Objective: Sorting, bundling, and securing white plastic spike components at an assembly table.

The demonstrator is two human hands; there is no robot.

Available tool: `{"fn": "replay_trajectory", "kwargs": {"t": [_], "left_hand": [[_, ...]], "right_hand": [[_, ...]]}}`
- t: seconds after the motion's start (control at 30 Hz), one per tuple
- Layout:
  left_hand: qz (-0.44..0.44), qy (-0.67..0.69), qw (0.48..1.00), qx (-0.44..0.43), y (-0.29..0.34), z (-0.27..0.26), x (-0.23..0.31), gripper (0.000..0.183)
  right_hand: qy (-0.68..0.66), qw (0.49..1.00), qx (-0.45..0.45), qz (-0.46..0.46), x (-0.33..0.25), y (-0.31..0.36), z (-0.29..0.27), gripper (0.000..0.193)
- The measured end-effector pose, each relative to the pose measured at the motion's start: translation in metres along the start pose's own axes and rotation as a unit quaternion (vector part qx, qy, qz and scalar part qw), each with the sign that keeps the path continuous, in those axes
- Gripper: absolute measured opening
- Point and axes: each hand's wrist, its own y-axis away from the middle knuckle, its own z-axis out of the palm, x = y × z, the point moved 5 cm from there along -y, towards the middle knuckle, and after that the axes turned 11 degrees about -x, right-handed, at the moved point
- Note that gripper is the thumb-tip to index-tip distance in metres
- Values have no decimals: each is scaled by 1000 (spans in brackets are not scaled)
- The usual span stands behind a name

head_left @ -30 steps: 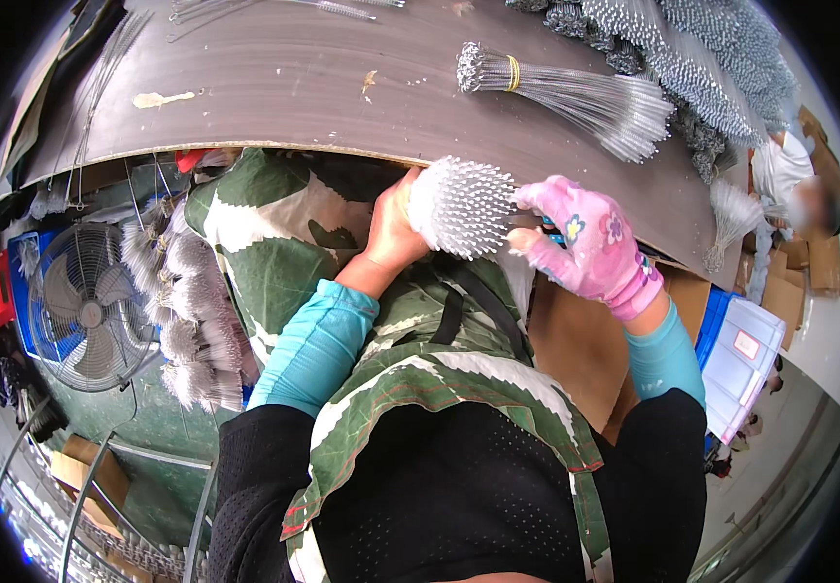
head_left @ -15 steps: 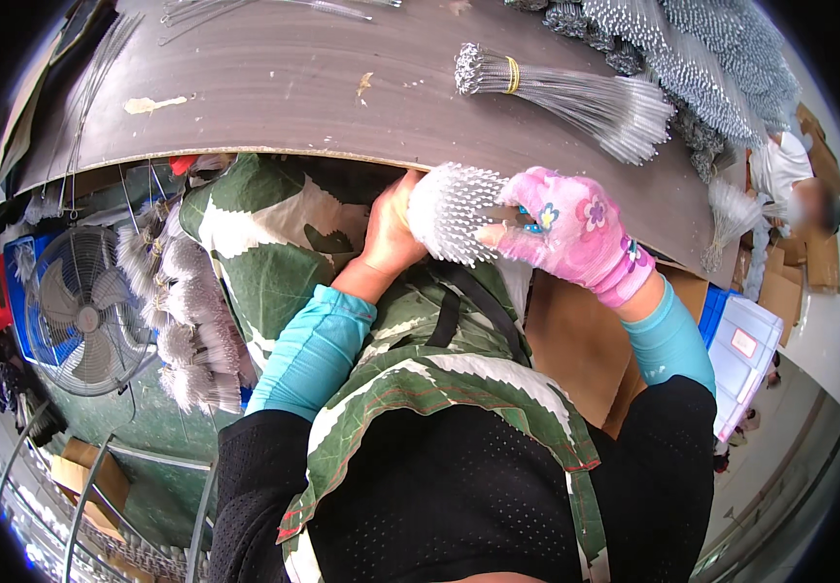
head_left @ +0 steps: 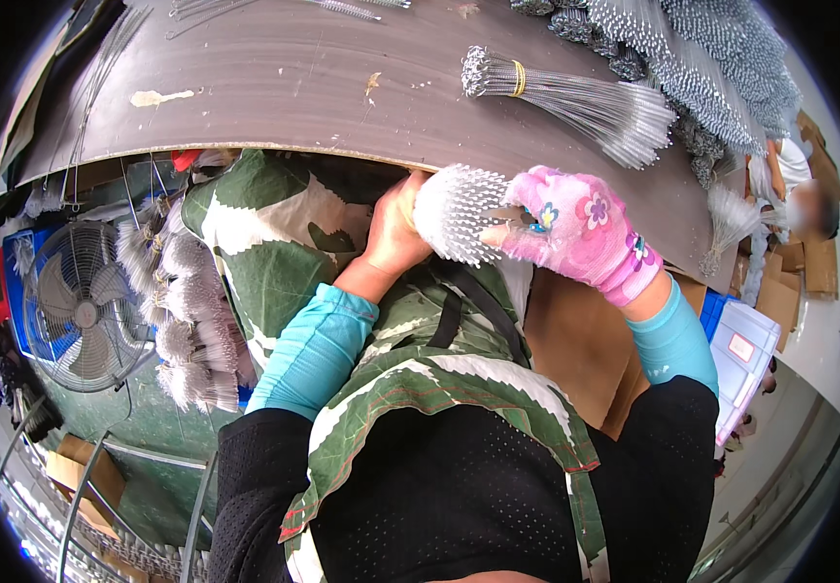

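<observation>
My bare left hand (head_left: 395, 228) is closed round a bundle of thin wire brushes (head_left: 461, 214). Their pale bristled tips fan out toward the right, and the stems are hidden behind the hand. On my right hand (head_left: 570, 228) is a pink flowered glove with the thumb tip bare. Its thumb and forefinger are bent but apart, right at the edge of the brush tips. Small blue spots show between those fingers; I cannot make out what they are. The bundle is just off the table's near edge, above my camouflage-patterned apron (head_left: 420, 374).
On the brown table (head_left: 274, 92) lies a brush bundle tied with a yellow band (head_left: 575, 102). Grey brushes (head_left: 692, 68) are heaped at the far right. A fan (head_left: 85, 311) and hanging brush bundles (head_left: 191, 321) are at left. A cardboard box (head_left: 575, 340) stands below the table; another person (head_left: 794, 170) is far right.
The brush bundle and my right hand have shifted very slightly to the right. The gap between the right thumb and forefinger looks a little narrower. My left hand keeps its hold.
</observation>
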Motion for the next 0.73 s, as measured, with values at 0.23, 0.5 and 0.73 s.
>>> {"fn": "replay_trajectory", "kwargs": {"t": [0.23,0.5,0.73], "left_hand": [[-9,-16,1000,-4,-1,-2,4,48],[9,-93,995,18,1,-6,16,38],[0,-126,992,29,2,-6,13,35]], "right_hand": [[18,1000,-24,11,-4,0,-4,36],[74,995,-55,-24,-26,1,-5,22],[102,991,-66,-63,-31,-4,4,25]]}}
